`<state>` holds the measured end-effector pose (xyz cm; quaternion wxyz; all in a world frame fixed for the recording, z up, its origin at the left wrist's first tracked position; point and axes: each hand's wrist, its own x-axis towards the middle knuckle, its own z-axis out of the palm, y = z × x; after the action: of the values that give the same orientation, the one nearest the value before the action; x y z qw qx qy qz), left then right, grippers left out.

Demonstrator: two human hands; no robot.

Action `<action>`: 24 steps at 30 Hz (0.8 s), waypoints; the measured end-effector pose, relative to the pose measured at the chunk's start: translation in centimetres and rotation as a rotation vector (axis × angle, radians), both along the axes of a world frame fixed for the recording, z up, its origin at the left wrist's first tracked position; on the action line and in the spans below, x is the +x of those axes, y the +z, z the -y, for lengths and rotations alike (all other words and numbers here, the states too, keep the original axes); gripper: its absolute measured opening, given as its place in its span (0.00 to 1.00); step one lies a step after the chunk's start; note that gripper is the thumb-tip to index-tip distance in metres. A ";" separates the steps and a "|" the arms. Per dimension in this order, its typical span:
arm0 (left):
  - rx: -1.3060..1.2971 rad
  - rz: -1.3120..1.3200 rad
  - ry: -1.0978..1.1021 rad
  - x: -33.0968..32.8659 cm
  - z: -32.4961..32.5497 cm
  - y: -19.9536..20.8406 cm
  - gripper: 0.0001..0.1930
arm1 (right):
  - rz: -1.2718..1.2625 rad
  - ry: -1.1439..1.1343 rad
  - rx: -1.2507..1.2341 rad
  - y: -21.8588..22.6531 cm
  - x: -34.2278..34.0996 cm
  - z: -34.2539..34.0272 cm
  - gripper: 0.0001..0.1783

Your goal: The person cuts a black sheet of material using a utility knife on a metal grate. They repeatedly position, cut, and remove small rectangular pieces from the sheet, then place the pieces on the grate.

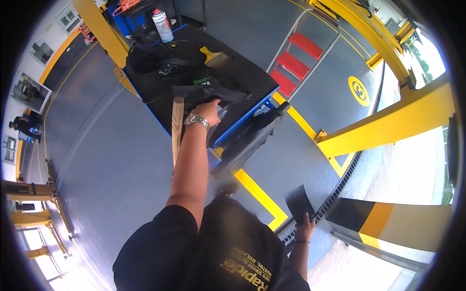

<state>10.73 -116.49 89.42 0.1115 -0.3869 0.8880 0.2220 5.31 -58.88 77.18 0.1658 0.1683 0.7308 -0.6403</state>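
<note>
My left hand, with a metal watch at the wrist, reaches to the near edge of a work table. Its fingers are curled at a thin black sheet; a small greyish piece shows beside them, and what they hold is partly hidden. Low on the right, my right hand grips a curved black piece of sheet by its lower edge, away from the table. A wooden stick stands just left of my left wrist. Black material hangs at the table's right corner.
On the table lie a spray can, a yellow-handled scraper or brush and dark material. A red-stepped ladder stands beyond, right. A yellow lift arm reaches in from the right. A person is far left.
</note>
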 end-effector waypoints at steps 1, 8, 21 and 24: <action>-0.102 0.032 0.030 0.0 -1.1 1.0 0.39 | -0.012 0.010 0.002 -0.6 -0.1 -0.3 0.09; -0.464 -0.346 0.158 -2.4 -4.7 3.8 0.28 | 0.001 -0.037 -0.029 0.1 2.0 -1.1 0.12; -0.177 -0.084 0.890 -20.2 14.6 1.2 0.55 | -0.001 -0.531 0.096 2.6 12.3 -6.9 0.14; -0.090 -0.121 0.828 -22.5 21.8 -1.9 0.55 | 0.012 -0.600 0.153 3.0 16.1 -7.5 0.11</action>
<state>-11.73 -138.31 87.52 -0.0566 -0.7019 0.6713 0.2313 21.37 -51.39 80.18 -0.0397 0.3924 0.6937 -0.6027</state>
